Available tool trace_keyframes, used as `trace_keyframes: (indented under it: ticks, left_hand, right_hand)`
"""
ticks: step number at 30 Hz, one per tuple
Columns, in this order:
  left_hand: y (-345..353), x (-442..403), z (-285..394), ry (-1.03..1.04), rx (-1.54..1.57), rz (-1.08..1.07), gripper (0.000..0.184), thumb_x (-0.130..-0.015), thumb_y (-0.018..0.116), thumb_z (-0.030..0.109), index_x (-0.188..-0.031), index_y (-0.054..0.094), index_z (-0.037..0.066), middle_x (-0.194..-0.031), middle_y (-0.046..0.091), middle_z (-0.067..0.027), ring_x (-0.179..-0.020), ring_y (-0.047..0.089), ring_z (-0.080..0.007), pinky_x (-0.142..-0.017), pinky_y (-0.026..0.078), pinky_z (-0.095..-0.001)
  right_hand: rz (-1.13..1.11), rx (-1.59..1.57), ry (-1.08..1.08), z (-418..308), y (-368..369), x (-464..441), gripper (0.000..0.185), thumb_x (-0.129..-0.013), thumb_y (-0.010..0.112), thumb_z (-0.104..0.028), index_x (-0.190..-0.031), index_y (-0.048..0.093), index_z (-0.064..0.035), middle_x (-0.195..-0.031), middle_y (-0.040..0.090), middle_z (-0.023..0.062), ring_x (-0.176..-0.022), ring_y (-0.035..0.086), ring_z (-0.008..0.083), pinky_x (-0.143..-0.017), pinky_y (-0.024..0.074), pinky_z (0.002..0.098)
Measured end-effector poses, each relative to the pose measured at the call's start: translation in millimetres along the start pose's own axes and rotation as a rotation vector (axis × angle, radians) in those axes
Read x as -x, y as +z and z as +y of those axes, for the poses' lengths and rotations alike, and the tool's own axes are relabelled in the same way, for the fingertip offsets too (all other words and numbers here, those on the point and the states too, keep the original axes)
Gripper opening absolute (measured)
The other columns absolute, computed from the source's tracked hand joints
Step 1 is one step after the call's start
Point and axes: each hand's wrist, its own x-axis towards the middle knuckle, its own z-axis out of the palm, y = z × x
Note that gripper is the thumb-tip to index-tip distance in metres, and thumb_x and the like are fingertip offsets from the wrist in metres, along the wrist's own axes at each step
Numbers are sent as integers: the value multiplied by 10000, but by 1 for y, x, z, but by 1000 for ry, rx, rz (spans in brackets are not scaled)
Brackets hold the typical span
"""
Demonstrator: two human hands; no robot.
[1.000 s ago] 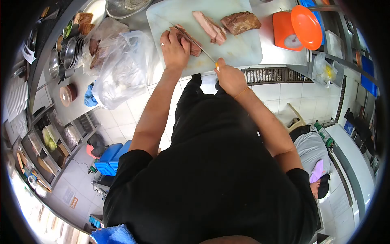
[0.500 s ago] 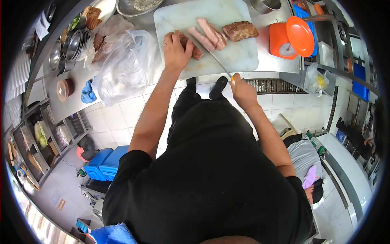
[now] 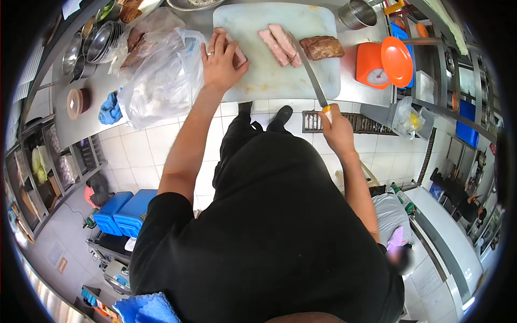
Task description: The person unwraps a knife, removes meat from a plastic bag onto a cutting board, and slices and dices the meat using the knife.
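Observation:
My left hand [image 3: 221,63] rests at the left side of the white cutting board [image 3: 258,86], its fingers curled over a piece of meat [image 3: 239,55] that they partly hide. My right hand [image 3: 338,132] grips the yellow handle of a long knife [image 3: 315,81]. The blade reaches over the board, its tip beside the cut meat strips [image 3: 280,44], which lie close together near the middle. Just right of the blade sits a browned chunk of meat [image 3: 322,48], apart from my hands.
Left of the board lies a clear plastic bag [image 3: 159,81], with a blue cloth [image 3: 110,109] and a lidded tub [image 3: 78,102] beyond. An orange scale [image 3: 371,67] and a metal pot [image 3: 358,14] stand at the right. Another person [image 3: 393,215] is behind me on the right.
The knife has moved right, carrying a cut strip against the other strip. My left hand has shifted left with its piece of meat, away from the strips.

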Motion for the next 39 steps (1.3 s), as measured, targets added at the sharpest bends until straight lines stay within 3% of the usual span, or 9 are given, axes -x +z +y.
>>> trace_keyframes:
  ticks: [3, 6, 9, 24, 30, 36, 39]
  left_hand:
    - [-10, -8, 19, 80, -50, -79, 704, -848, 793, 549, -1444, 649, 202, -1674, 411, -138, -1594, 317, -355, -1276, 154, -690]
    - [-4, -16, 51, 299, -73, -149, 678, -899, 718, 548, -1486, 630, 221, -1670, 447, -85, -1589, 340, -326, -1281, 131, -699]
    - [10, -20, 73, 348, -89, -258, 641, -899, 716, 475, -1476, 647, 206, -1615, 530, -36, -1584, 357, -277, -1294, 100, -700]
    - [4, -10, 65, 369, -58, -315, 542, -957, 666, 341, -1469, 626, 169, -1567, 581, -35, -1532, 434, -277, -1285, 145, -703]
    - [26, -51, 45, 200, 22, -70, 537, -926, 725, 332, -1405, 635, 108, -1442, 651, -89, -1415, 559, -291, -1235, 315, -604]
    - [13, -95, 66, -37, -87, -473, 670, -900, 781, 437, -1424, 604, 58, -1416, 639, -162, -1381, 574, -343, -1180, 395, -526]
    - [19, -100, 61, -109, -73, -487, 617, -888, 783, 435, -1375, 648, 83, -1374, 666, -161, -1322, 619, -344, -1137, 440, -521]
  right_hand:
    - [5, 0, -1, 2, 2, 4, 361, -1058, 636, -342, -1186, 531, -22, -813, 704, 283, -800, 684, 523, -698, 512, 616]
    - [-18, -11, -12, 2, 6, 6, 349, -1059, 635, -341, -1178, 534, -29, -800, 699, 282, -792, 683, 524, -696, 512, 618]
    - [-23, -10, -9, -3, 9, 8, 340, -1058, 639, -336, -1175, 535, -34, -792, 697, 280, -784, 685, 522, -692, 513, 617]
    - [-24, 4, -4, -5, 18, 6, 333, -1055, 639, -328, -1176, 532, -37, -810, 715, 265, -790, 703, 497, -691, 531, 598]
    - [-31, 57, 45, 9, 18, -2, 368, -1050, 632, -331, -1223, 546, -18, -817, 724, 269, -799, 717, 493, -698, 549, 600]
    - [17, 34, 1, 21, 6, -14, 445, -1035, 651, -334, -1290, 575, 23, -858, 734, 286, -827, 719, 505, -736, 558, 609]
    - [-29, 11, 48, 20, 1, -16, 436, -1037, 648, -340, -1293, 565, 3, -906, 728, 310, -882, 706, 527, -779, 547, 619]
